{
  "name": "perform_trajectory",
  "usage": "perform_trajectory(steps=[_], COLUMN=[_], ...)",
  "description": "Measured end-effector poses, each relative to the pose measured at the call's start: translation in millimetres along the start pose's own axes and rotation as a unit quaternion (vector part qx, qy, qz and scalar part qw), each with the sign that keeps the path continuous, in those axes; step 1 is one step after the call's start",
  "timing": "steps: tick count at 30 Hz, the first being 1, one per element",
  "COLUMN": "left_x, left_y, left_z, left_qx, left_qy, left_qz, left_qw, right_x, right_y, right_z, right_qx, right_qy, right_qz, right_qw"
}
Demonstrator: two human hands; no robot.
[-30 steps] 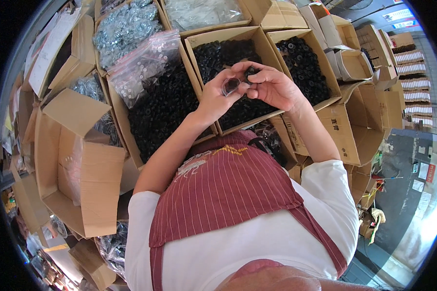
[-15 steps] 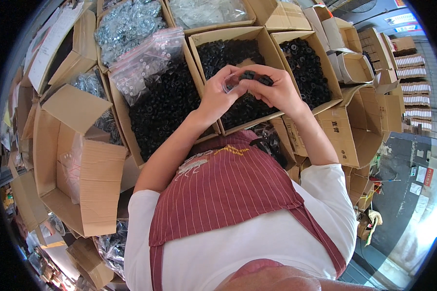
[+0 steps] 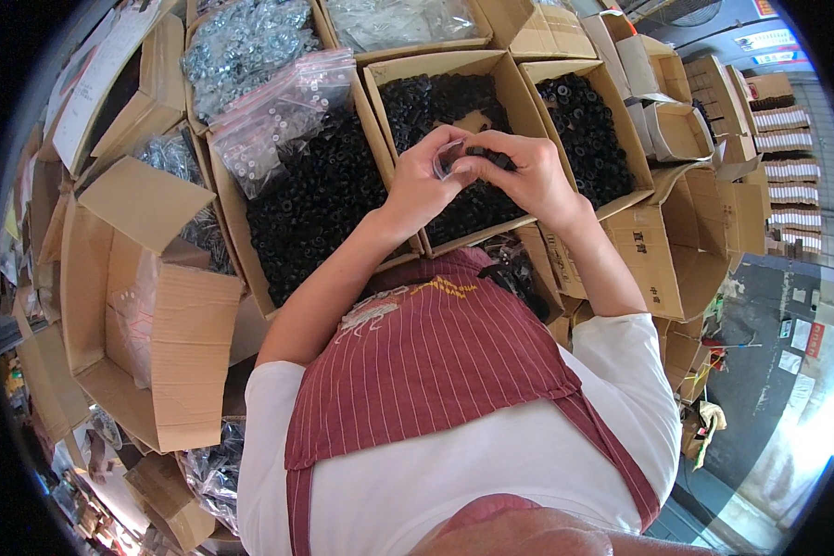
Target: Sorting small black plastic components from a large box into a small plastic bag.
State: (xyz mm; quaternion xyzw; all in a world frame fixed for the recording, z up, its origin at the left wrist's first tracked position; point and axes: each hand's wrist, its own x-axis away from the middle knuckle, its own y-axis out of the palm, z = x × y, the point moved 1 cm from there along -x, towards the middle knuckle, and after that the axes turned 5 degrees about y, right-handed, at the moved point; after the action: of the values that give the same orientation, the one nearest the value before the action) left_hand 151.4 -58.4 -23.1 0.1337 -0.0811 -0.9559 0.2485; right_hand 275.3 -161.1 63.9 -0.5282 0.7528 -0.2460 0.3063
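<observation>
Both my hands meet above the middle box of black parts. My left hand (image 3: 415, 190) is closed around a small clear plastic bag (image 3: 448, 159), its mouth facing my other hand. My right hand (image 3: 539, 181) is curled with its thumb toward the bag, holding small black parts (image 3: 491, 157) between thumb and fingers. Their exact shape is too small to make out. Below lies the middle cardboard box (image 3: 443, 65), filled with small black pieces (image 3: 468, 213). My hands cover part of it.
To the left, a box of black ring-shaped parts (image 3: 315, 222) carries a zip bag of small white pieces (image 3: 283, 130). A box of black washers (image 3: 579, 116) stands right. Metal parts (image 3: 250, 51) fill a box behind. An open carton (image 3: 195, 361) sits near left.
The black parts in my right hand sit differently, with fewer showing between the fingers. My hands have stayed close together over the middle box.
</observation>
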Motion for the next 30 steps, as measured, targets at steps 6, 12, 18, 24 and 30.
perform_trajectory(steps=[6, 12, 18, 24, 30], left_x=[-1, -1, -1, 1, 2], left_y=[1, 2, -2, 1, 4], left_z=[9, 9, -7, -4, -5], left_qx=[0.015, 0.061, -0.022, -0.026, 0.026], left_qy=[0.001, -0.023, -0.008, -0.047, -0.038], left_qz=[-0.011, 0.0, 0.02, -0.002, -0.005], left_qw=[1.0, 0.998, 1.0, 0.999, 0.999], right_x=[-2, -1, -4, -2, -5], right_y=[-8, -6, -18, -18, -20], right_z=[-13, -11, -3, -1, -16], right_qx=[-0.037, -0.056, -0.181, -0.271, -0.153], right_qy=[-0.006, 0.006, 0.236, 0.154, 0.067], right_qz=[-0.05, -0.05, -0.146, -0.139, -0.1], right_qw=[0.998, 0.997, 0.944, 0.94, 0.981])
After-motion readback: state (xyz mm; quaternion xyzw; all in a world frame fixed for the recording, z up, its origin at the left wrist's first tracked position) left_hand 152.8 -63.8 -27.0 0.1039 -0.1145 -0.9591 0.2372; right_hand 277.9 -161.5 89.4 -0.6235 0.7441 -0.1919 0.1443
